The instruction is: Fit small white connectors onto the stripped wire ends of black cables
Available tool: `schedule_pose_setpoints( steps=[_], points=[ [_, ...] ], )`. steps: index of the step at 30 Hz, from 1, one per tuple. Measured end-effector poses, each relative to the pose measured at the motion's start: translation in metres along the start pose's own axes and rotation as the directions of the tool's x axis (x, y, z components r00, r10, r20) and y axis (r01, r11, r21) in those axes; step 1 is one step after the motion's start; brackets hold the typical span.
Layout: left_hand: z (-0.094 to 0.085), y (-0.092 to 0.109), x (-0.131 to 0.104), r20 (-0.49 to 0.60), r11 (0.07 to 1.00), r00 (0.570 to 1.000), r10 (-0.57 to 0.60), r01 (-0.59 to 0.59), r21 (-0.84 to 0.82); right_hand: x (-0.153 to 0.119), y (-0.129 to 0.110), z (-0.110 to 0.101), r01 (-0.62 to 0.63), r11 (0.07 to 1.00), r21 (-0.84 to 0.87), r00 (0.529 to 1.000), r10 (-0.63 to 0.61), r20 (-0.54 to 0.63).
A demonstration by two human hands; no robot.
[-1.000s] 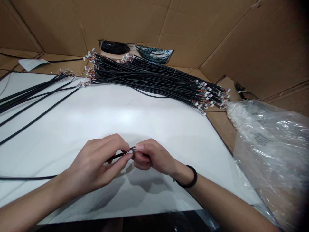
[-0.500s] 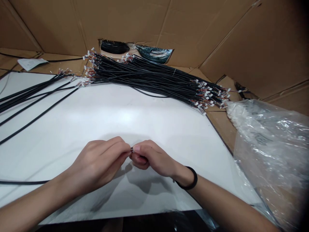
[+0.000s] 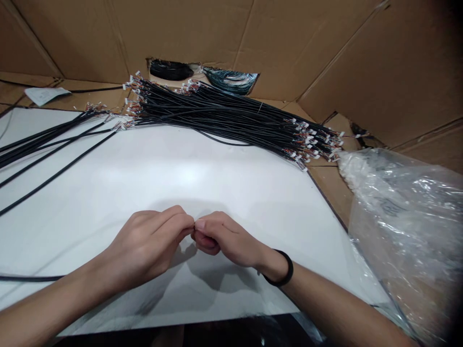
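Note:
Over the white board my left hand and my right hand meet fingertip to fingertip, both closed in a pinch. A tiny bit of thin wires shows in the narrow gap between them, held from both sides. Their ends are hidden inside the fingers, so any connector there cannot be made out. A black cable runs in from the left edge and disappears behind my left forearm; whether it joins these wires is hidden.
A big pile of black cables with white connectors lies at the board's far edge. More black cables stretch out left. A clear plastic bag sits at right. Cardboard walls enclose the back, with coiled cable behind a cutout.
The gap between my fingertips has narrowed, and less of the wires shows. My right hand has shifted slightly left, toward my left hand. The surrounding items lie as before.

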State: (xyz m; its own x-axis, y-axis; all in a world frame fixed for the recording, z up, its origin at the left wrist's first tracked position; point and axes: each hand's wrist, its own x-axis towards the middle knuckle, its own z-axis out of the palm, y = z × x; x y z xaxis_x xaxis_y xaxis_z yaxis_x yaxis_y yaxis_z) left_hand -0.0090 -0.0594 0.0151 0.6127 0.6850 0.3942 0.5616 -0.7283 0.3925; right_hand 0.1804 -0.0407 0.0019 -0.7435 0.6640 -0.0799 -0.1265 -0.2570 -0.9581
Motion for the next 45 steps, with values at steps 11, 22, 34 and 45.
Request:
schedule_pose_setpoints(
  steps=[11,22,34,45],
  points=[
    [0.004,-0.005,-0.001,-0.003,1.000,1.000,-0.013,0.013,-0.024,0.003,-0.002,-0.003,-0.063,0.996,0.063,0.998,0.062,0.019],
    [-0.004,-0.020,0.007,-0.032,0.959,0.971,-0.237,0.229,-0.169,0.011,-0.011,-0.024,0.018,0.980,0.199,0.988,0.014,-0.156],
    [-0.039,-0.065,0.014,-0.202,0.945,0.955,-0.218,0.258,0.201,-0.010,-0.049,-0.085,0.392,0.890,0.232,0.827,-0.230,-0.513],
    [-0.055,-0.058,0.131,-0.351,0.874,0.919,0.181,0.014,0.486,-0.021,-0.054,-0.106,0.556,0.772,0.308,0.730,-0.277,-0.624]
  ],
)
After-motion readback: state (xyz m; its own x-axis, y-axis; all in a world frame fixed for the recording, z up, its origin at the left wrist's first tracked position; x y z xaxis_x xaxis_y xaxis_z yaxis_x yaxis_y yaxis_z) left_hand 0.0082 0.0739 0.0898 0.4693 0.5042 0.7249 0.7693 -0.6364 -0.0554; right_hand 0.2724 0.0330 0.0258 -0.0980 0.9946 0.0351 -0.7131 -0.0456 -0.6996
